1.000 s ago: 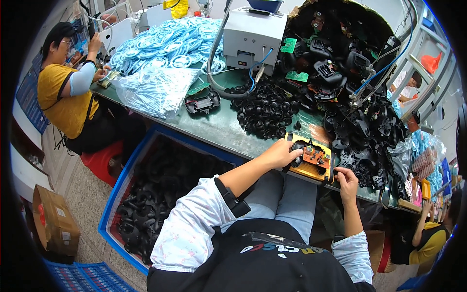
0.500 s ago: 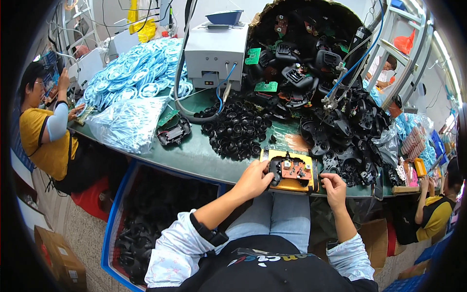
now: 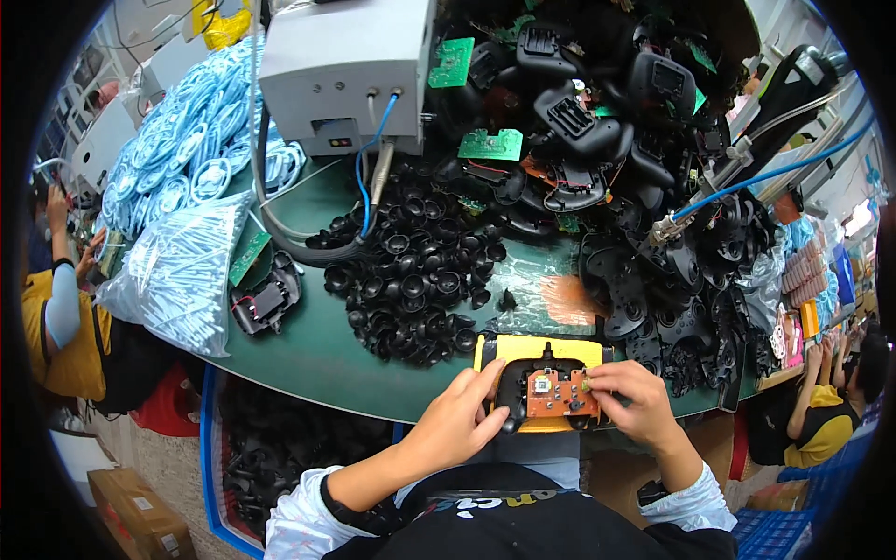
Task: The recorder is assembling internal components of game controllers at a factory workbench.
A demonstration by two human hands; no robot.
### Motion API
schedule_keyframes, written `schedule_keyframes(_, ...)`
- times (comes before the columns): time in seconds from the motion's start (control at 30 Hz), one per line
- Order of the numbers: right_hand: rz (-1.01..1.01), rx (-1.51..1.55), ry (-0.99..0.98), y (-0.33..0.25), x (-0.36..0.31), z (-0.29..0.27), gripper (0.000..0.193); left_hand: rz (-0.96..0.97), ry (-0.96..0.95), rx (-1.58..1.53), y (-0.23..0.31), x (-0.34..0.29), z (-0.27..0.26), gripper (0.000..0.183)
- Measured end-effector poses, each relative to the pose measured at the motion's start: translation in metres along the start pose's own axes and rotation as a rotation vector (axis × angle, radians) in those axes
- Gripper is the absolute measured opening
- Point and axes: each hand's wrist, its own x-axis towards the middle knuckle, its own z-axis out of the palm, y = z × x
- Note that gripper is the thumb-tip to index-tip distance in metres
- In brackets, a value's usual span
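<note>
A black game controller shell [image 3: 512,385] with an orange-brown circuit board [image 3: 551,399] lies on a yellow holder [image 3: 583,351] at the table's front edge. My left hand [image 3: 453,415] grips the shell's left side, thumb below and fingers above. Over the board's right part is my right hand [image 3: 637,401], its thumb and fingertips pinched together. What sits in that pinch is too small and too covered to make out. Just beyond the holder lies a heap of small black thumbstick caps [image 3: 411,271].
Black controller shells [image 3: 611,289] pile up at right, with more controllers and green boards [image 3: 490,145] behind. A grey machine box [image 3: 345,79] with cables stands far left of centre. Blue rings [image 3: 168,149] and a bag of sticks [image 3: 182,280] lie left. A blue-rimmed bin [image 3: 211,448] stands below.
My right hand has moved left from beside the holder onto the board's right part, fingers pinched. My left hand stays on the controller. The view has shifted closer to the table.
</note>
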Motion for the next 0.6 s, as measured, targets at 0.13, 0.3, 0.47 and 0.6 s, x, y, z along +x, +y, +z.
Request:
schedule_keyframes(0.13, -0.094, -0.039, 0.080, -0.007, 0.007, -0.012, 0.023, -0.169, -0.229, 0.089, 0.020, 0.009, -0.021, 0.079)
schedule_keyframes(0.3, -0.154, -0.104, 0.239, 0.001, 0.012, -0.004, 0.028, 0.306, -0.123, 0.281, 0.018, 0.022, -0.014, 0.103)
schedule_keyframes(0.47, -0.156, -0.129, 0.274, 0.006, 0.009, 0.004, 0.030, 0.310, -0.223, 0.289, 0.009, 0.037, 0.001, 0.114)
schedule_keyframes(0.6, -0.172, -0.115, 0.254, 0.006, 0.003, 0.004, 0.031, 0.259, -0.210, 0.276, 0.001, 0.037, 0.010, 0.117)
